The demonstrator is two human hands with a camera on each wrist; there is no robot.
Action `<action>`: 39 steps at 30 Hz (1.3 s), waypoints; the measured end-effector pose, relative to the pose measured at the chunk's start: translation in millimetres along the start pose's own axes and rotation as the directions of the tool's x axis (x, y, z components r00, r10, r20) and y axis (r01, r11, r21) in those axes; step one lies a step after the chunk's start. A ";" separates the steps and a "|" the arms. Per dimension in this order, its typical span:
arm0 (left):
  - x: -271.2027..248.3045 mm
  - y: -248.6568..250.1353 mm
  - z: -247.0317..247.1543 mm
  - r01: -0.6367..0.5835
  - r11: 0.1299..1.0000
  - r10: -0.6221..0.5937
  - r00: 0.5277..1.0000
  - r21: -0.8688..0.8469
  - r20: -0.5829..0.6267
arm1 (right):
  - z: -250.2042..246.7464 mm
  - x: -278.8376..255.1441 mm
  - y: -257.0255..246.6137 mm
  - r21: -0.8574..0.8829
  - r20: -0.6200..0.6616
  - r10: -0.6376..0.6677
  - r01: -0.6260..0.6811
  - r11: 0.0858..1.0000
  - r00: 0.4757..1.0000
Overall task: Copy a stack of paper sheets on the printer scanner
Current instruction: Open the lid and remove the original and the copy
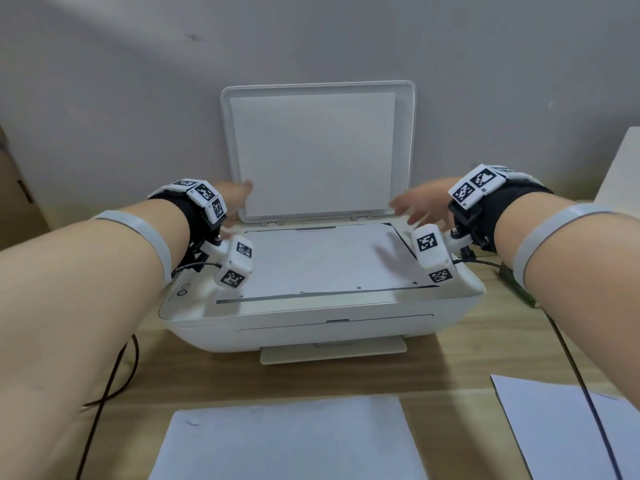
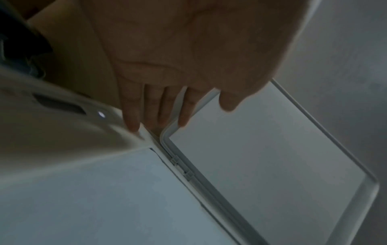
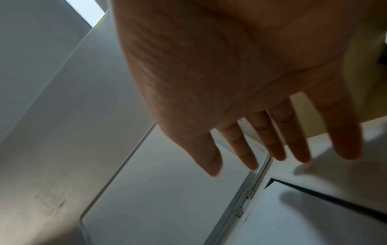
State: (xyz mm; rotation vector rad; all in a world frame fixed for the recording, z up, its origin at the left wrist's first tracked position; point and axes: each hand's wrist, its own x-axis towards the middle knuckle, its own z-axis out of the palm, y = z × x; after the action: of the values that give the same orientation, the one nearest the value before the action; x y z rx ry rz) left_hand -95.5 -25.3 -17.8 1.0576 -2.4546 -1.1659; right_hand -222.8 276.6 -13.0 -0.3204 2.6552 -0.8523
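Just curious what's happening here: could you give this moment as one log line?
lid: open | sheet: on scanner glass | left hand: open, by lid's left edge | right hand: open, above sheet | holding: nothing

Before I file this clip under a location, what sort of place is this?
Probably a home or small office desk. A compact white printer with its scanner lid raised stands on a wooden desk against a plain wall, and loose paper sheets lie in front.

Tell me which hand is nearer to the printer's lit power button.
Left. The left hand reaches over the printer's left rear corner, beside the lit button. The right hand hovers over the opposite, right rear corner.
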 end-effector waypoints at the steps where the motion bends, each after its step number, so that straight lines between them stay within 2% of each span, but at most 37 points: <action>1: -3.2 -5.8 -0.2 0.015 0.999 -0.017 0.999 0.051 0.043 | -0.1 -6.3 1.6 -0.091 0.015 0.019 -0.017 0.996 1.000; 4: -15.7 -15.8 -4.1 0.035 0.978 -0.063 0.989 0.205 0.131 | -0.9 -19.3 7.1 -0.193 0.026 0.059 -0.053 0.980 0.998; 9: -42.8 -13.5 -0.1 -0.012 0.948 -0.056 0.977 0.319 0.203 | 4.1 -37.8 6.3 -0.239 0.038 0.049 -0.039 0.970 0.998; 15: -69.2 -6.7 12.8 -0.077 0.940 0.011 0.981 0.333 0.196 | 15.1 -63.9 1.4 -0.315 0.034 -0.007 0.017 0.949 0.999; 19: -79.6 -3.3 19.2 -0.112 0.896 0.031 0.981 0.429 0.190 | 22.2 -72.9 -5.2 -0.387 0.062 -0.026 0.048 0.921 0.998; 22: -81.6 -1.6 21.1 -0.109 0.922 0.019 0.971 0.372 0.238 | 26.8 -76.8 -9.9 -0.420 0.080 -0.041 0.071 0.905 0.996; 24: -87.4 0.0 22.3 -0.183 0.879 0.065 0.961 0.441 0.269 | 29.2 -80.0 -10.9 -0.437 0.078 -0.050 0.079 0.896 0.996; 26: -98.2 2.0 24.3 -0.269 0.793 0.115 0.947 0.547 0.300 | 30.9 -84.4 -10.7 -0.448 0.077 -0.068 0.095 0.889 0.995; 30: -115.0 1.1 23.7 -0.374 0.697 0.148 0.910 0.612 0.388 | 32.3 -92.8 -9.8 -0.409 0.105 -0.110 0.144 0.901 0.988; 35: -126.4 0.4 24.1 -0.460 0.597 0.144 0.867 0.657 0.477 | 35.7 -105.8 -14.2 -0.470 0.160 -0.140 0.200 0.860 0.977; 39: -131.3 -0.1 24.3 -0.476 0.561 0.148 0.863 0.677 0.483 | 36.2 -118.2 -15.7 -0.477 0.178 -0.149 0.218 0.851 0.973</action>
State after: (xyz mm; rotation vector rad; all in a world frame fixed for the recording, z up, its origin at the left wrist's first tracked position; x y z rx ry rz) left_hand -13.1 79.8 -21.1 0.4620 -3.4005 -0.1016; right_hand -98.8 281.8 -2.6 -0.7404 2.7055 -0.1636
